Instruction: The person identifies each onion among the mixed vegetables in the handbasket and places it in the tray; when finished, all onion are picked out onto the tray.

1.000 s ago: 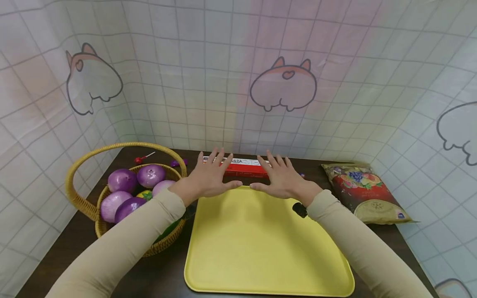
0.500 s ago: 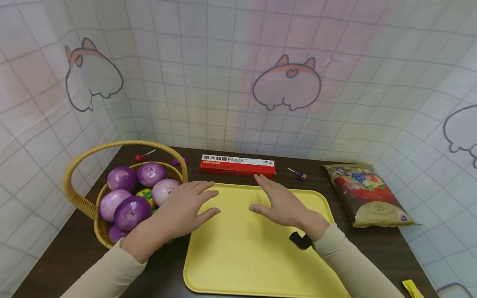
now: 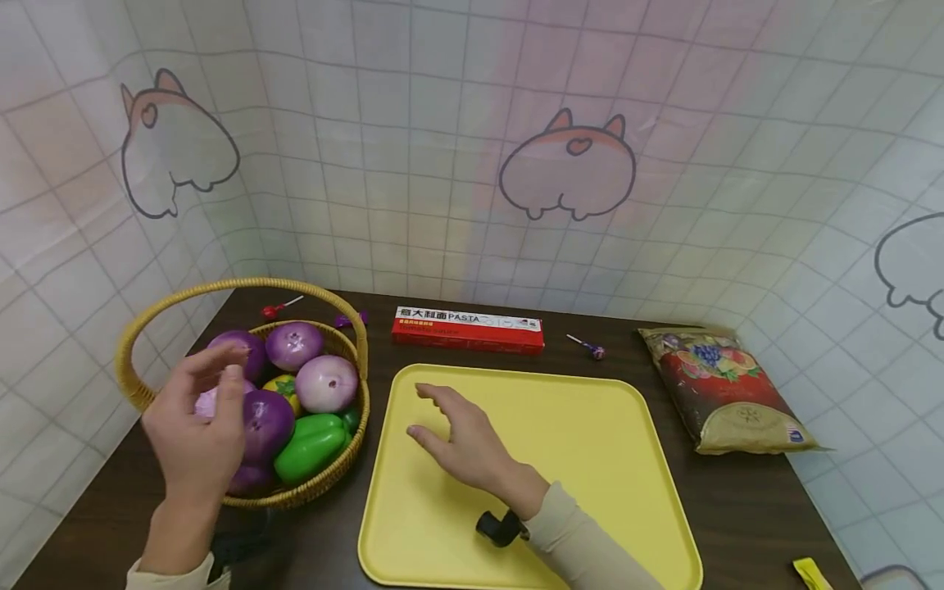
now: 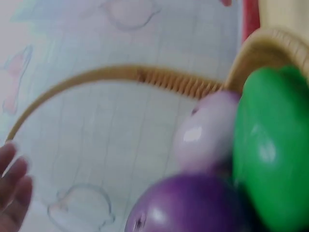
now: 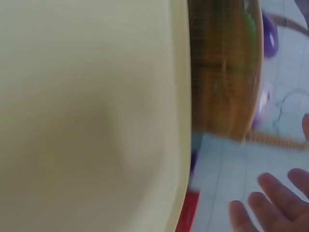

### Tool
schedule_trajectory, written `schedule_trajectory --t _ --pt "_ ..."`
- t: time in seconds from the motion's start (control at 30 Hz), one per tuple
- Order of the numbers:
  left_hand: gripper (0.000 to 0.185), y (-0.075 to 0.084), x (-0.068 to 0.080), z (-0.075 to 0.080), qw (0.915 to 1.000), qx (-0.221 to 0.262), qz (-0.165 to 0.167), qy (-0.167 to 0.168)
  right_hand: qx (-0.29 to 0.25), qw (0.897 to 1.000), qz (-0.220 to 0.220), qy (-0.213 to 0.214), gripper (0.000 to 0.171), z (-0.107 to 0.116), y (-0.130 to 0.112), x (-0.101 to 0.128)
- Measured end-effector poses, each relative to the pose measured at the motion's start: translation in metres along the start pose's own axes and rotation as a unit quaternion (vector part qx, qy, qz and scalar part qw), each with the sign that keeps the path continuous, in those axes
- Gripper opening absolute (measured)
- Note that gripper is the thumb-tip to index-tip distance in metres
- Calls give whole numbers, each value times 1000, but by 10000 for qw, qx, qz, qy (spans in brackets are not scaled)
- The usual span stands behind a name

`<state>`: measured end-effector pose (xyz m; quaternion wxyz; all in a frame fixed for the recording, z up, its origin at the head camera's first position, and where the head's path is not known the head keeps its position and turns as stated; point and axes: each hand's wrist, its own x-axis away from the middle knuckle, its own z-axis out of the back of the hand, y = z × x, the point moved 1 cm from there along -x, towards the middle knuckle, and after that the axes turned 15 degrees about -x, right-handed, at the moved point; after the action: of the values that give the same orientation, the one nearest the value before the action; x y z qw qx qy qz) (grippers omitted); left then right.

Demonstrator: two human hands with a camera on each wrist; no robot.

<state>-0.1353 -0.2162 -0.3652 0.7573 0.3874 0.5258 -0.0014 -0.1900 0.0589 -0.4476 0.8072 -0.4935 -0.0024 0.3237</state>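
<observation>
My left hand point(image 3: 224, 365) hovers above the near left side of a wicker basket point(image 3: 324, 479), fingers loosely curled and holding nothing. The basket holds several purple onions point(image 3: 269, 422), a paler onion point(image 3: 328, 383) and a green pepper point(image 3: 310, 447). In the left wrist view the pepper point(image 4: 270, 154), a purple onion point(image 4: 188, 208) and the basket handle point(image 4: 145, 75) are close, with my fingertips point(image 4: 12, 188) at the left edge. My right hand point(image 3: 428, 410) floats over the left part of a yellow tray point(image 3: 590, 459), fingers relaxed and spread, holding nothing. The right wrist view shows the tray point(image 5: 87, 116) and basket wall point(image 5: 224, 82), blurred.
A red pasta box point(image 3: 468, 329) lies behind the tray. A fruit-print bag point(image 3: 726, 389) lies at the right. Lollipops point(image 3: 592, 349) point(image 3: 276, 310) and a purple candy point(image 3: 350, 319) lie near the back wall. A yellow packet point(image 3: 814, 571) sits at the front right corner. Tiled cloth walls surround the dark table point(image 3: 745, 500).
Both hands pulled back from the pasta box. The left hand swung left and rose over the basket; the right hand drew back and left over the tray.
</observation>
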Motion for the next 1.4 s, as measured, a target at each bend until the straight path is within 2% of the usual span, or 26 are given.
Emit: schedule_trajectory --t 0.07,0.13,0.2,0.27,0.33,0.37,0.4,0.47,0.53,0.6,0.67,0.77,0.83,0.9,1.0,1.2,1.4 --pt "19 -1 -3 11 9953 250 501 790 -30 9993 370 71 53 -15 -10 -10" --pt "18 -7 -5 21 9847 241 1005 1402 -109 9972 719 153 49 -28 -18 -18" --pt "22 -25 -5 29 9754 164 1509 1602 -309 9943 997 224 47 -40 -26 -25" --pt "30 -47 -3 34 9686 307 2041 1386 -471 9904 1266 288 47 -52 -32 -31" --pt "37 -68 1 36 9577 739 2623 926 -638 9857 1518 344 47 -63 -39 -34" --pt "38 -76 3 36 9484 1064 2915 652 -725 9834 1621 360 47 -69 -42 -36" --pt "37 -83 5 36 9353 1440 3208 405 -781 9813 1719 365 48 -75 -45 -37" --pt "32 -95 9 33 9043 2051 3744 45 -875 9787 1828 338 49 -84 -52 -40" --pt "25 -105 11 33 8807 2420 4061 -304 -945 9786 1816 206 52 -93 -59 -44" --pt "22 -114 12 36 8685 2560 4195 -647 -945 9803 1736 39 55 -100 -66 -50" --pt "25 -123 12 38 8736 2282 4186 -977 -866 9830 1613 -131 60 -107 -72 -56" --pt "29 -132 13 40 8883 1552 4074 -1442 -730 9871 1384 -343 65 -116 -78 -65" --pt "30 -136 14 39 8953 1140 4004 -1587 -623 9897 1208 -457 68 -121 -79 -69" --pt "29 -138 15 36 8997 956 3939 -1618 -578 9919 1002 -522 69 -125 -79 -71" --pt "30 -140 19 31 9056 842 3871 -1514 -451 9947 770 -516 72 -130 -76 -73" --pt "30 -143 27 26 9187 803 3749 -946 -134 9978 384 -514 77 -135 -74 -80" --pt "28 -145 34 23 9414 950 3199 -495 379 9973 280 -557 76 -138 -72 -84"
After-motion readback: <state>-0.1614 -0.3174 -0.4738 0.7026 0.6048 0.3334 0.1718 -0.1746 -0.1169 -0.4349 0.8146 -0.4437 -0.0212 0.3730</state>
